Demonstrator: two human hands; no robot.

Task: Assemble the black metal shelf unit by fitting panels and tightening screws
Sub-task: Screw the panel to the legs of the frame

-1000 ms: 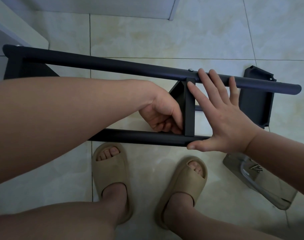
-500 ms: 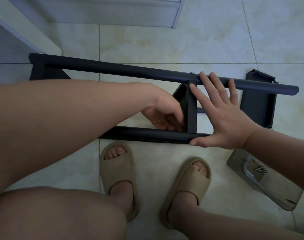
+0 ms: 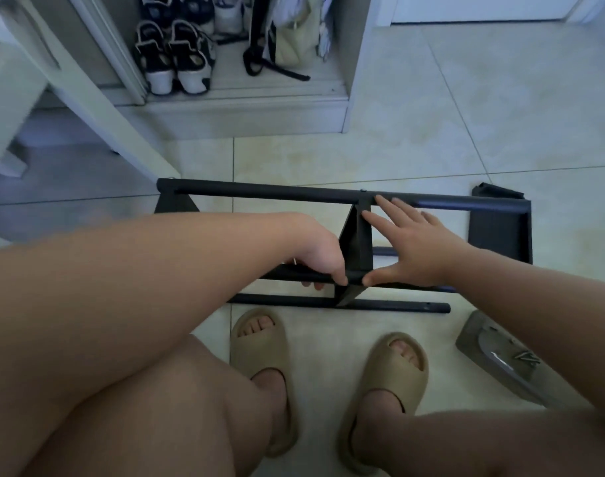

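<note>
1. Shelf frame (image 3: 259, 193): plain black all over, bars and panels alike.
2. My slippers (image 3: 259, 342): plain beige, no pattern.
3. Floor tiles (image 3: 328, 160): cream with faint marbled clouding and grey joint lines.
4. Sneakers (image 3: 177, 56): black and white patches, white soles.
5. Bag (image 3: 296, 43): pale yellow.
6. Tray (image 3: 480, 342): grey, holding dull grey screws (image 3: 526, 357).

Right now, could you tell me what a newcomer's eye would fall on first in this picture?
The black frame lying on the tiled floor at centre stands out first. The left hand grips it beside the middle panel, and the right hand is spread open on the panel's other side. Next come the tan slippers just below and the shoes at top left.
</note>
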